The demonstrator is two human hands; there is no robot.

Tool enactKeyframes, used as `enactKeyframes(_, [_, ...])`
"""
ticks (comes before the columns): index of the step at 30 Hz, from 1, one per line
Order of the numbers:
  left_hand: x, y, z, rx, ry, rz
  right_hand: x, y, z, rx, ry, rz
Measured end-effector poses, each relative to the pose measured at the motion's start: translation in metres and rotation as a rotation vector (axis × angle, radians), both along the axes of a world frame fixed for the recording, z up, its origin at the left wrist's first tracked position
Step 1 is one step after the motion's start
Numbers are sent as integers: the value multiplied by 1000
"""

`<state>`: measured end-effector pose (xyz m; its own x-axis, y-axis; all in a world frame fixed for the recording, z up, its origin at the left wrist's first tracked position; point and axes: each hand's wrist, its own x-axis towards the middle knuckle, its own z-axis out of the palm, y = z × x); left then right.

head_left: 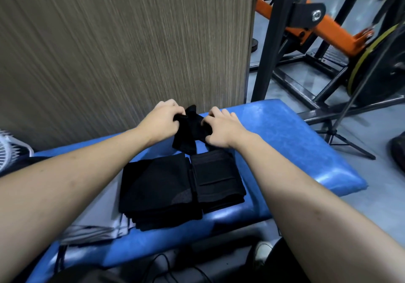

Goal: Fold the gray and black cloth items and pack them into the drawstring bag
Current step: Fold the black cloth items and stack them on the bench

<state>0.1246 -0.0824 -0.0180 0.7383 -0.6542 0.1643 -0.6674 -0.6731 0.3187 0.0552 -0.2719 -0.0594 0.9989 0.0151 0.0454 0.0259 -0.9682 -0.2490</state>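
Note:
Both of my hands hold one small black cloth item (pixel 190 127) above the far part of the blue padded bench (pixel 285 129). My left hand (pixel 163 120) pinches its left end and my right hand (pixel 221 127) grips its right side; part of the cloth hangs down between them. Nearer to me lie two folded black pieces side by side: a larger stack (pixel 155 192) on the left and a narrower folded piece (pixel 217 179) on the right. A light grey and white fabric (pixel 94 232) with dark cords pokes out under the stack's left side; I cannot tell whether it is the drawstring bag.
A brown textured panel (pixel 122 41) stands right behind the bench. Black and orange gym equipment (pixel 324 30) and a tripod (pixel 341 133) fill the floor at the right. A white fan (pixel 11 149) sits at the left edge. Cables (pixel 166 269) and a shoe (pixel 262 253) are under the bench.

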Motion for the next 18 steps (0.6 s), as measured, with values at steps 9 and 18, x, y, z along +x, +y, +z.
enactKeyframes(9, [-9,-10,18,-236,304,-56,2,8,9,196,-222,61])
enactKeyframes(18, [-22,-20,41,-487,657,32,-16,-11,30,305,-423,-158])
